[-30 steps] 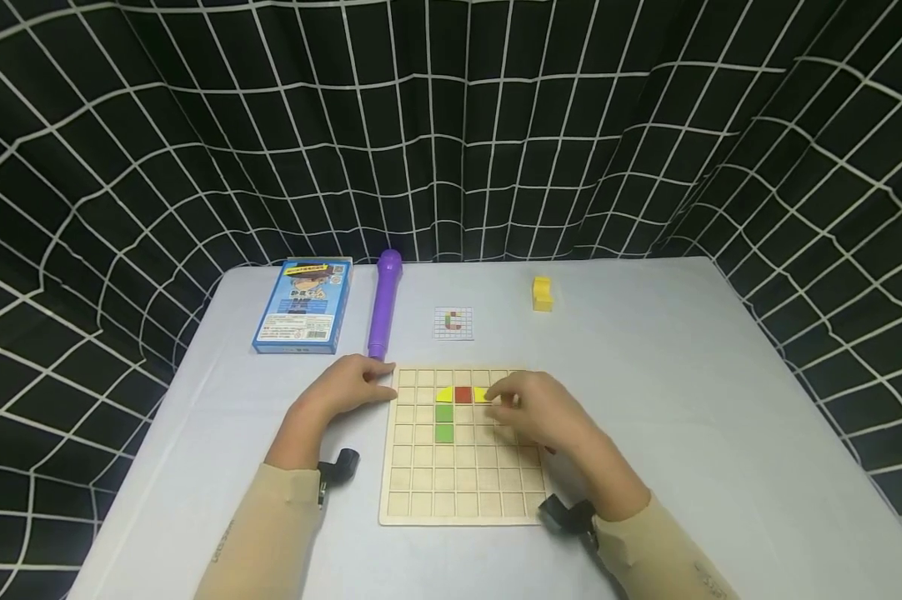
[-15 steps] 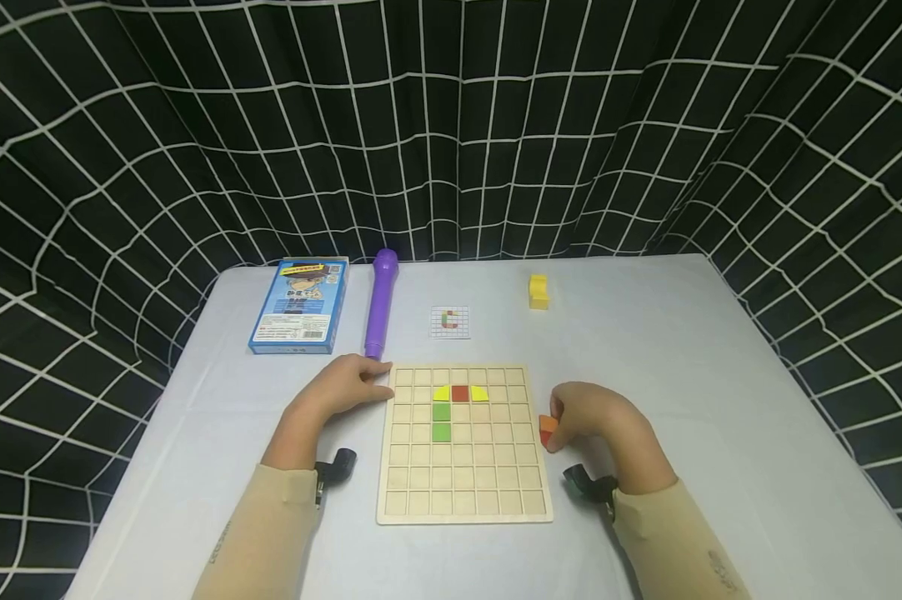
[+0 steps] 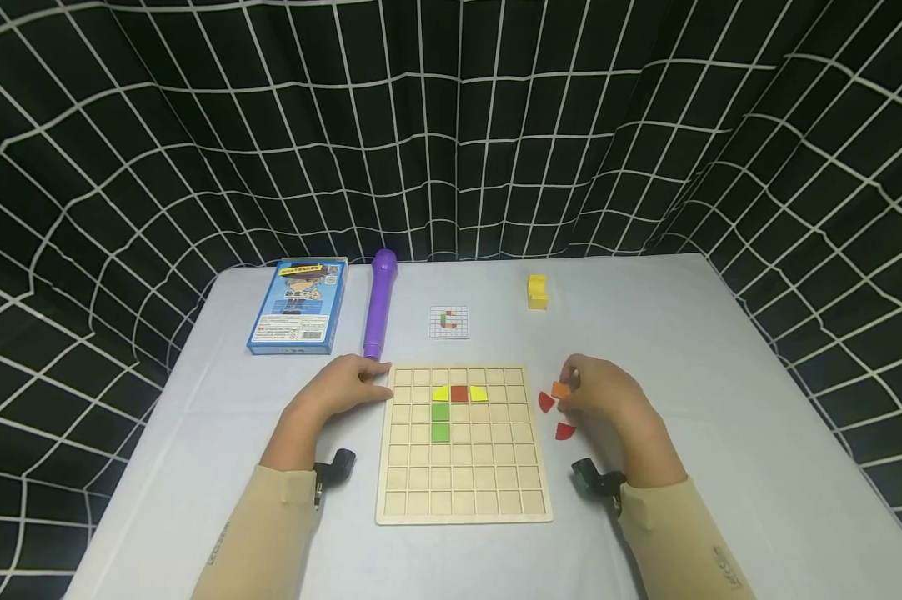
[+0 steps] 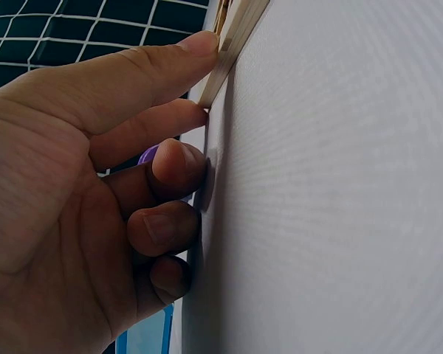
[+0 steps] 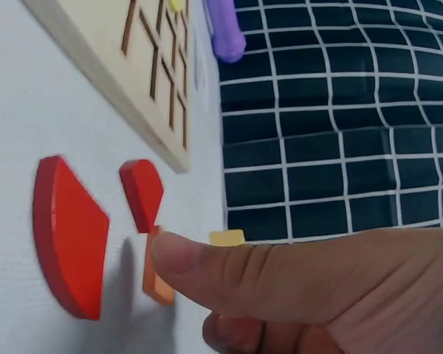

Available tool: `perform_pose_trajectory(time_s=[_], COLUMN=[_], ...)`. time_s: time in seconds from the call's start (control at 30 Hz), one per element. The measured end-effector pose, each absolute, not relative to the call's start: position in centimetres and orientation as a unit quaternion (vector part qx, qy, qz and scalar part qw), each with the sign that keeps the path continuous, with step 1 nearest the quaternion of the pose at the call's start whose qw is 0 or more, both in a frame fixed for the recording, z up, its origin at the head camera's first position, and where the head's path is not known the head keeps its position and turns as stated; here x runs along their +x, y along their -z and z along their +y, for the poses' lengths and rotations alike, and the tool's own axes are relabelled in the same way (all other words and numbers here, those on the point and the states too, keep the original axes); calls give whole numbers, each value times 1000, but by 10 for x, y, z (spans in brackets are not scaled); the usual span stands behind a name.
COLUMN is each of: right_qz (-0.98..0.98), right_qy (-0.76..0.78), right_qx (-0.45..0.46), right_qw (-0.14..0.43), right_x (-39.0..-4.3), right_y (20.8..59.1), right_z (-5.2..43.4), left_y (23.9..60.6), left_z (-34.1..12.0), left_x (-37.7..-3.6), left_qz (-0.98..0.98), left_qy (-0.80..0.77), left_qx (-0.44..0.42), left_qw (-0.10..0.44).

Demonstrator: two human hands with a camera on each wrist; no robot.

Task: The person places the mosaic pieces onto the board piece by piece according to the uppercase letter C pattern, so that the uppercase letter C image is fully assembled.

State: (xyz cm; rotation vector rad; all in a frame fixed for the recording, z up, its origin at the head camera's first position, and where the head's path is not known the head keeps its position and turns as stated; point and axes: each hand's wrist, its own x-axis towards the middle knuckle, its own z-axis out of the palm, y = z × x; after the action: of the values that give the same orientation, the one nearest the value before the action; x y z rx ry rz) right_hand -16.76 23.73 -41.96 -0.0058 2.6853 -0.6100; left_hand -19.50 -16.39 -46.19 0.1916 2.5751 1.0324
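Note:
My left hand touches the left edge of a wooden grid board with thumb and index fingertip. In the left wrist view the other fingers curl loosely above the white cloth. Right of the board, my right hand pinches an orange square tile close to the tabletop; its thumb partly covers the tile in the right wrist view. Two red quarter-circle tiles lie beside it, one nearer me. On the board are a red square, two yellow quarter-circles and two green squares.
Beyond the board lies a small pattern card. A purple microphone-shaped object and a blue box lie to its left. A yellow block stands back right. A black grid curtain surrounds the white table.
My right hand has left the board's upper cells and moved right. The red tiles now lie apart on the table, and the orange tile has shifted farther back. The left hand stays put.

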Motion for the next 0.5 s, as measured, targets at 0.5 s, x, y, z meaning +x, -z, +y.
perform_pose_trajectory(time_s=[0.5], right_qz=[939], right_qy=[289], right_qx=[-17], right_qw=[187], right_x=[-162], right_y=[416], right_z=[208], left_y=[462], left_z=[-164], left_x=[-196], left_qz=[910], left_qy=[-366], left_qx=[66], left_qw=[183])
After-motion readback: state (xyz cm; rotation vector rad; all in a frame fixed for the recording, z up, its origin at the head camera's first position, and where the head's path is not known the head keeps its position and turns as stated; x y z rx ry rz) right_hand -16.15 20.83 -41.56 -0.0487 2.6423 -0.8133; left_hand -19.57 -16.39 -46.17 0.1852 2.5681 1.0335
